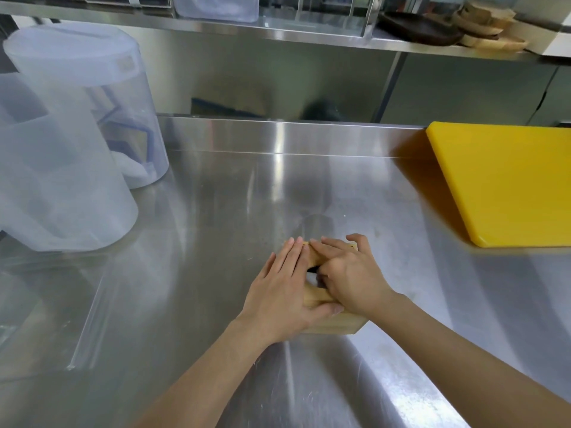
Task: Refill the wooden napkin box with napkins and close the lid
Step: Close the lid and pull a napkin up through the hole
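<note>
The wooden napkin box [336, 325] lies on the steel counter near me, mostly hidden under both hands. My left hand [282, 288] rests flat on its top with fingers stretched forward and the thumb along the near edge. My right hand [349, 273] lies over the right part of the lid, fingers bent and pressing down near a dark opening in the top. No napkins can be seen; the box's inside is hidden.
Two large translucent plastic containers [65, 156] stand at the left of the steel counter [234, 193]. A yellow cutting board [506, 180] lies at the right. A shelf above carries clear bins and dark and wooden plates [438, 29].
</note>
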### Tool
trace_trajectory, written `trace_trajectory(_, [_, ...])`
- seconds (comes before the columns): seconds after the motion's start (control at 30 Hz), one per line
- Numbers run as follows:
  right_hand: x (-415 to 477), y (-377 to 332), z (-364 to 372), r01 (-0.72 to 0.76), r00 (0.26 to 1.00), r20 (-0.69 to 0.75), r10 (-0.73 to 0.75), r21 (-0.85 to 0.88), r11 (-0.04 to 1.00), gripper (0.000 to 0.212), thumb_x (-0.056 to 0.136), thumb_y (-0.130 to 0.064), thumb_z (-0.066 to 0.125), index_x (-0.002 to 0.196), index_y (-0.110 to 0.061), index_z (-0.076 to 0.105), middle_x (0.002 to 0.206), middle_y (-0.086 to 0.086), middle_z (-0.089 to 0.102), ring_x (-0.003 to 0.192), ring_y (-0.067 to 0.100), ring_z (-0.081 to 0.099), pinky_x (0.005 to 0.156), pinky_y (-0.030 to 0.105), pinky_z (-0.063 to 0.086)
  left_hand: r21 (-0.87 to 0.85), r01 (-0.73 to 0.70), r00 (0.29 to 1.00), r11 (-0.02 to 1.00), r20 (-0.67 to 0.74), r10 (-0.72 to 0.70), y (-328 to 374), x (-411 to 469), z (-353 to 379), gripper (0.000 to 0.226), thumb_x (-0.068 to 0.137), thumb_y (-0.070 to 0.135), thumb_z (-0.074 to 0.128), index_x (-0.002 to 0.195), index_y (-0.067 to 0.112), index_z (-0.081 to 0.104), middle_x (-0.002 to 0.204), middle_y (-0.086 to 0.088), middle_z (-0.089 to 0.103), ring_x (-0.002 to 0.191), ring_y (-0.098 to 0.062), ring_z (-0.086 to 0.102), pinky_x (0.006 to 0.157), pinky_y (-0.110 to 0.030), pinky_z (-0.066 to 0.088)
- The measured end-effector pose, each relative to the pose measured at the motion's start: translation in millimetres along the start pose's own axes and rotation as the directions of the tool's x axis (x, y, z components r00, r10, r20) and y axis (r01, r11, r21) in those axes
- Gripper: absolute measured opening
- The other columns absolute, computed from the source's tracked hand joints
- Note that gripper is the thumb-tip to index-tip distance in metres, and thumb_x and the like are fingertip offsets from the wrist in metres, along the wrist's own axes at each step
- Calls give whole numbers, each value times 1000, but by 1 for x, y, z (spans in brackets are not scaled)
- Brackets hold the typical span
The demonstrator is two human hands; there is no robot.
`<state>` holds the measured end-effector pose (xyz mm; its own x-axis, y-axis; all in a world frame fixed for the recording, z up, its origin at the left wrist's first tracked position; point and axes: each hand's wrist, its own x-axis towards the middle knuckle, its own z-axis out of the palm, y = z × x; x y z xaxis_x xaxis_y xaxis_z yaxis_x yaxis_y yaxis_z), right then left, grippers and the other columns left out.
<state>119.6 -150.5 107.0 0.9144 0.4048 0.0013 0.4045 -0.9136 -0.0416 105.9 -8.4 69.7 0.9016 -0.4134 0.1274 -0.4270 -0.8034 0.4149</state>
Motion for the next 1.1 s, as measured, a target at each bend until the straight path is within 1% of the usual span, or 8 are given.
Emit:
trace_trajectory(0.1, [-2, -3, -1, 37, 981, -189, -49, -68, 997, 25, 68, -23, 58, 48, -15, 71, 93, 0, 77, 90, 19, 71, 89, 44, 46, -25, 11, 1000, 1000, 20, -11, 0, 0, 0, 108, 69, 79, 37, 147, 13, 2, 158, 3, -4, 139, -3, -17, 116, -28, -1])
trace_trajectory(0.23, [2, 4, 6, -58, 998, 4, 58, 40, 997, 23, 82, -21, 57, 69, -13, 74, 138, 0, 52, 137, 19, 33, 103, 46, 12, -25, 18, 999, 1000, 29, -18, 0, 1, 0, 109, 67, 81, 36, 147, 13, 4, 158, 3, -3, 140, -3, -16, 116, -27, 2])
trace_trajectory(0.37, [6, 10, 7, -75, 997, 21, 73, 98, 992, 21, 81, -20, 57, 68, -15, 73, 141, 0, 42, 140, 20, 19, 103, 45, 9, -15, 19, 999, 1000, 36, -18, 0, 0, -1, 107, 69, 80, 38, 147, 15, 4, 158, 4, -4, 139, -2, -17, 114, -24, 1])
trace_trajectory(0.53, [-6, 13, 4, 58, 986, -166, -27, 186, 981, 15, 70, -7, 62, 57, -12, 67, 101, 8, 64, 97, 32, 57, 82, 41, 31, -29, 32, 997, 999, 74, -29, 0, 0, -3, 108, 68, 80, 35, 147, 15, 0, 158, 4, -7, 137, -1, -21, 116, -29, 0])
trace_trajectory(0.67, [-12, 16, 3, 120, 987, -141, -83, 279, 953, 13, 81, -3, 53, 72, -7, 61, 76, 5, 63, 74, 26, 54, 77, 31, 31, -50, 34, 991, 998, 128, -28, -1, 2, -4, 104, 69, 78, 40, 147, 19, 5, 158, 5, -7, 139, -3, -19, 117, -38, 2])
trace_trajectory(0.83, [-9, 16, 5, 134, 985, -150, -90, 317, 939, 15, 88, -10, 44, 83, -6, 57, 69, -1, 50, 66, 22, 49, 81, 33, 34, -140, 18, 986, 990, 168, 6, -6, 4, -4, 62, 79, 64, 42, 130, 30, 31, 158, 3, -5, 139, -4, -18, 115, -42, -1])
trace_trajectory(0.93, [-10, 18, 5, 117, 988, -136, -71, 373, 920, 12, 90, -7, 45, 86, -8, 56, 72, -5, 52, 66, 12, 42, 82, 31, 34, -238, 40, 987, 970, 163, 0, -8, 9, -8, 20, 84, 47, 52, 94, 30, 46, 157, 0, 10, 141, -6, -7, 112, -38, 1])
trace_trajectory(1.1, [-15, 19, 1, 79, 992, -125, -9, 569, 819, 8, 89, -19, 58, 84, -13, 58, 66, -20, 53, 72, -4, 44, 83, 11, 26, -245, -16, 991, 969, 126, 48, -12, 24, -23, 11, 84, 28, 58, 77, 30, 50, 130, 10, 48, 128, -10, 29, 95, -18, 5])
